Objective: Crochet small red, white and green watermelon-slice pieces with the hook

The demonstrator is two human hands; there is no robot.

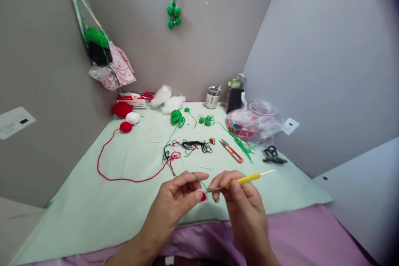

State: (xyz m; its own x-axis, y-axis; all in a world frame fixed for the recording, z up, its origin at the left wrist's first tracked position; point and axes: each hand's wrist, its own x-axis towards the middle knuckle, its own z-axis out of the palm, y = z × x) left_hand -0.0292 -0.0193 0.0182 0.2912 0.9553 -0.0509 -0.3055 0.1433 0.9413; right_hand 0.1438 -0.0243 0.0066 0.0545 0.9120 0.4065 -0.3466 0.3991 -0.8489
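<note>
Between the thumb and fingers of my left hand [177, 197] is a small crochet piece [203, 196], red with a white edge. A strand of green yarn [199, 181] runs over my left forefinger down to it. My right hand [243, 199] grips a crochet hook [246, 179] by its yellow handle. The hook's metal tip touches the green yarn at the edge of the piece; its other thin metal end points right. Part of the piece is hidden by my left fingers.
Beyond my hands lie thread snips [231, 151], tangled black yarn [196, 146], green yarn strands [245, 147], a black hair claw [274, 155] and red yarn balls [126, 127]. A plastic bag [252, 122] and a pen can [213, 97] stand behind. Grey panels [193, 50] enclose the table.
</note>
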